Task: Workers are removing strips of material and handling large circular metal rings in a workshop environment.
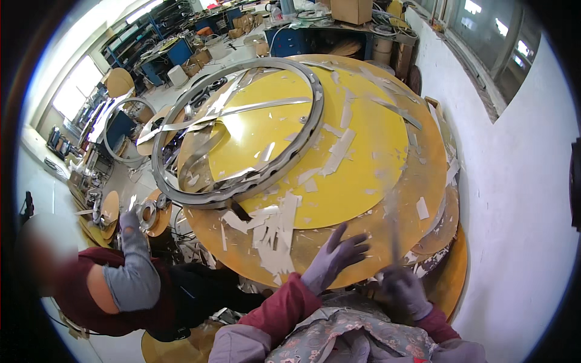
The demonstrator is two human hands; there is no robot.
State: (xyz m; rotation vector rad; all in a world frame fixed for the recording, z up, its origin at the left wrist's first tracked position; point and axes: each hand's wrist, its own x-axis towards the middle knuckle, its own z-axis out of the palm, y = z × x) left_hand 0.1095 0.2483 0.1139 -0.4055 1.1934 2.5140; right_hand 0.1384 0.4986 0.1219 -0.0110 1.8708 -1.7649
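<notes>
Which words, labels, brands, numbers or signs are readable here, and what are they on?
None is readable.
Yellow disc and grey ring: no lettering I can make out.
Cardboard box at the back: too small to read any marking.
Long object at the right hand: too blurred to tell.

Your open, gloved left hand point(336, 257) is at the near edge of the brown disc point(426, 145); your right hand point(405, 290) grips a blurred, long thin object point(394, 236). A metal ring point(318, 100) overlaps the yellow disc point(357, 196), among pale scraps point(340, 151).
</notes>
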